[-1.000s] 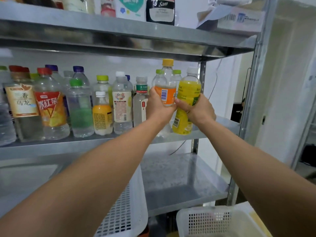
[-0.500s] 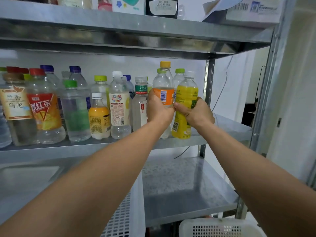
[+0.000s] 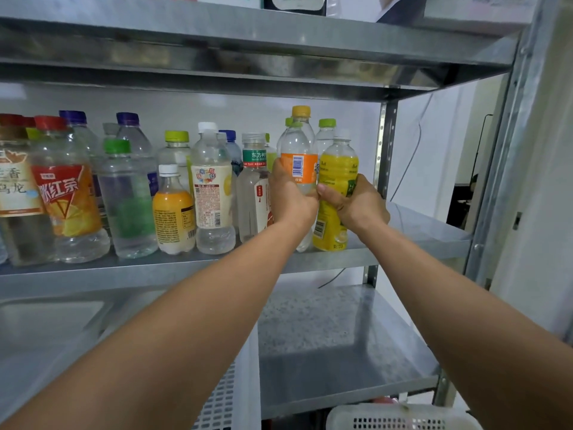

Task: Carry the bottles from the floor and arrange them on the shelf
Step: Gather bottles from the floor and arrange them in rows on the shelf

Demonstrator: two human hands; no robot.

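Two upright bottles (image 3: 299, 169) on shelf (image 3: 428, 234)

One view only — a head-worn wide-angle camera facing forward at the shelf (image 3: 428, 231) from close range, about level with its middle tier. Forearms run in from the bottom corners, left hand (image 3: 291, 200) and right hand (image 3: 356, 206) side by side just right of centre — a white basket (image 3: 400, 417) clips the bottom edge.
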